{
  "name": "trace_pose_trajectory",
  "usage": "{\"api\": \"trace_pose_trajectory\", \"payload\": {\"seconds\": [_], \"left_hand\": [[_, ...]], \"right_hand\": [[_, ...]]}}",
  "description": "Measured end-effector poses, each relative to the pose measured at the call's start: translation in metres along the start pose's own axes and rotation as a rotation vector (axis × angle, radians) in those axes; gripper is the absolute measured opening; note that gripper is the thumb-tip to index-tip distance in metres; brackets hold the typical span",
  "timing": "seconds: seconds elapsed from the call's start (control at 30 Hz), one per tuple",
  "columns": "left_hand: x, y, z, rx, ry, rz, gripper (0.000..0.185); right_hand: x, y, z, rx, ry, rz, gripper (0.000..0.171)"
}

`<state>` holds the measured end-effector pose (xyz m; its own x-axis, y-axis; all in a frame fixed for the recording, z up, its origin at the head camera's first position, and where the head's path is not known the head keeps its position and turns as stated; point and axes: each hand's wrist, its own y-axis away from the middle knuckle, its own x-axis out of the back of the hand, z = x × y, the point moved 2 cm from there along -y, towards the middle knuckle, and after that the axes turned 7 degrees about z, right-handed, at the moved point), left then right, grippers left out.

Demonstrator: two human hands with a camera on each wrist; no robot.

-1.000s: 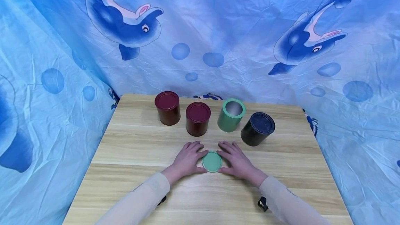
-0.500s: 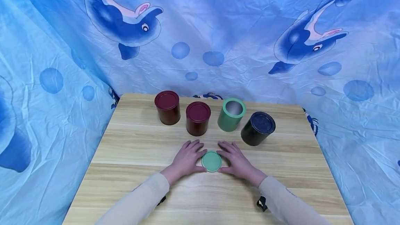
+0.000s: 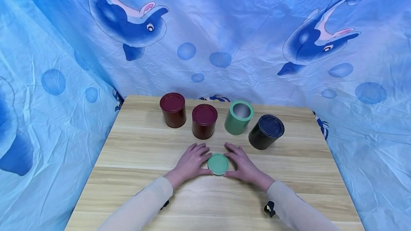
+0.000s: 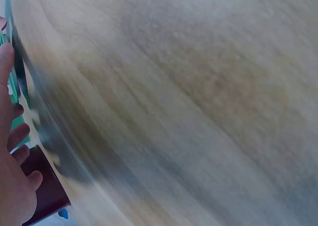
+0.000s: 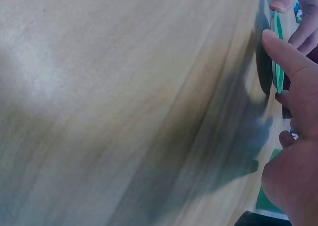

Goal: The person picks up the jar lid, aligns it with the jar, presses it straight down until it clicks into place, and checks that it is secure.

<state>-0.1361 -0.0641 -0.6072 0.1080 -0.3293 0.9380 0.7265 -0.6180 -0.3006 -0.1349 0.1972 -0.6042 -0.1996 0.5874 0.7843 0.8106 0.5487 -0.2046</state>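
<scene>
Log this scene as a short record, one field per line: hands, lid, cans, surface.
left hand: flat on the table, fingertips at the left edge of the green lid
right hand: flat on the table, thumb at the lid's right edge
green lid: lying flat between both hands
green can: open, no lid, behind the hands
maroon cans: two, lidded, far left and next to it
dark can: lidded, rightmost
table: light wood

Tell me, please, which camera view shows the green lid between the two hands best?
The head view: the green lid lies flat on the wooden table, whole and round, with the left hand and right hand at its sides. The right wrist view shows only its thin edge beside the thumb; the left wrist view shows green slivers at the frame's edge.
</scene>
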Motion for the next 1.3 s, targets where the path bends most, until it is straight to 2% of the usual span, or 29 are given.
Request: {"api": "trace_pose_trajectory", "payload": {"seconds": [0.23, 0.43, 0.57, 0.73, 0.97, 1.17, 1.3], "left_hand": [[0.013, -0.001, 0.000, -0.002, 0.071, 0.049, 0.076], [0.036, -0.001, 0.004, 0.024, 0.113, 0.078, 0.073], [0.051, -0.002, 0.008, 0.043, 0.128, 0.093, 0.073], [0.072, -0.009, 0.013, 0.049, 0.192, 0.154, 0.073], [0.098, -0.030, 0.015, 0.030, 0.235, 0.243, 0.073], [0.113, -0.059, 0.011, 0.042, 0.268, 0.251, 0.072], [0.121, -0.079, 0.006, 0.032, 0.264, 0.221, 0.071]], "right_hand": [[0.010, -0.003, -0.007, -0.014, -0.071, 0.018, 0.070], [0.025, -0.003, -0.023, -0.037, -0.107, 0.002, 0.073], [0.039, -0.005, -0.035, -0.019, -0.099, 0.004, 0.074], [0.060, -0.010, -0.045, -0.008, -0.085, 0.025, 0.073], [0.092, -0.023, -0.055, 0.029, -0.068, 0.078, 0.072], [0.118, -0.035, -0.054, -0.003, -0.038, 0.074, 0.071], [0.134, -0.043, -0.051, -0.009, -0.007, 0.084, 0.071]]}}
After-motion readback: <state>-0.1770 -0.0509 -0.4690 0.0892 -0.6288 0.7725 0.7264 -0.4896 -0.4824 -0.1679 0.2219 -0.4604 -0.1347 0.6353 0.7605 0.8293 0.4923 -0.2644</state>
